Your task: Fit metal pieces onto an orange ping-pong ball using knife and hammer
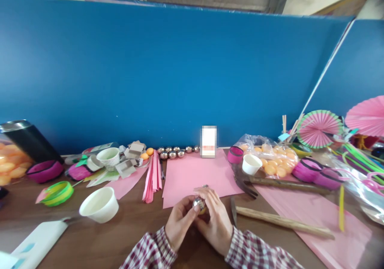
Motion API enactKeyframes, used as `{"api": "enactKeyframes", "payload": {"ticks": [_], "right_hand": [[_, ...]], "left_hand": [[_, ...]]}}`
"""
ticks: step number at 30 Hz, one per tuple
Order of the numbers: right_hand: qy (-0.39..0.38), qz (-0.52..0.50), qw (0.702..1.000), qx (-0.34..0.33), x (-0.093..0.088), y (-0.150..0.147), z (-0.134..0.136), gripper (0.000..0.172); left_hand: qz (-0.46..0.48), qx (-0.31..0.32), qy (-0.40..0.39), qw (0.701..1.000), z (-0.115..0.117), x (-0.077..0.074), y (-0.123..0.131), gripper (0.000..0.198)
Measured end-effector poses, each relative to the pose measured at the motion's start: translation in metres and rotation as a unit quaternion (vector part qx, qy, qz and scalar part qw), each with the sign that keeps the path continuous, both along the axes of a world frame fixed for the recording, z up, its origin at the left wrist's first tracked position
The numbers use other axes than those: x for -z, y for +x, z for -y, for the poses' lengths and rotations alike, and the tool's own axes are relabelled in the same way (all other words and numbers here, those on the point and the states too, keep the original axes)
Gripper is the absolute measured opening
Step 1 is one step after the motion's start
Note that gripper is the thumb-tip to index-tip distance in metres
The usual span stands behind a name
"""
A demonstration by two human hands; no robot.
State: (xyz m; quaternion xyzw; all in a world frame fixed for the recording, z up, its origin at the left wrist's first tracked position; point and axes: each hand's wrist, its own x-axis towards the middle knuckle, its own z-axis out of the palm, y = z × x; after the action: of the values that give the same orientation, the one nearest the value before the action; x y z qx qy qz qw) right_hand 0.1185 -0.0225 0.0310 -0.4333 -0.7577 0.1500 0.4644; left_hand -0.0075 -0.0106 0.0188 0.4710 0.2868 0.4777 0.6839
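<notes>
A shiny silver ball [198,202] sits between my two hands, above the table near the front edge of a pink paper sheet [195,173]. My left hand [180,219] grips it from the left, thumb against its front. From the other side my right hand [216,221] curls around it, fingers bent over the top. A small yellowish patch shows under the ball; I cannot tell what it is. Behind the paper, several more silver balls [172,154] line up by the blue partition. Folded pink paper strips [153,177] lie left of the sheet.
Two hammers, one with a pale wooden handle [282,221] and one with a darker handle [288,184], lie to my right. White paper cups [100,207], a bag of orange balls [274,161], magenta bands [45,171] and a black flask [30,141] surround the work area.
</notes>
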Motion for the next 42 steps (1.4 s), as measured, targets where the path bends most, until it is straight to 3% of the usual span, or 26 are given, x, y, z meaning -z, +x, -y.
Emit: {"api": "enactKeyframes", "payload": {"ticks": [9,18,27,35,42], "right_hand": [[0.004,0.034,0.998,-0.061,0.0001,0.0039,0.0001,0.048],[-0.008,0.024,0.999,-0.047,-0.0014,0.0025,0.0022,0.049],[-0.008,-0.014,0.999,-0.035,-0.0026,0.0003,0.0034,0.034],[0.001,-0.028,0.999,0.018,0.0026,0.0003,-0.0001,0.024],[0.012,0.012,1.000,-0.012,-0.0020,0.0002,0.0000,0.047]], "left_hand": [[-0.016,-0.011,-0.011,1.000,-0.0006,-0.0016,-0.0001,0.032],[-0.005,0.004,-0.019,1.000,-0.0020,-0.0026,-0.0016,0.033],[-0.003,-0.003,0.008,1.000,0.0001,0.0042,-0.0007,0.033],[-0.039,0.004,0.028,0.999,-0.0017,0.0015,-0.0011,0.023],[-0.046,-0.001,0.009,0.999,-0.0011,0.0046,-0.0013,0.021]]}}
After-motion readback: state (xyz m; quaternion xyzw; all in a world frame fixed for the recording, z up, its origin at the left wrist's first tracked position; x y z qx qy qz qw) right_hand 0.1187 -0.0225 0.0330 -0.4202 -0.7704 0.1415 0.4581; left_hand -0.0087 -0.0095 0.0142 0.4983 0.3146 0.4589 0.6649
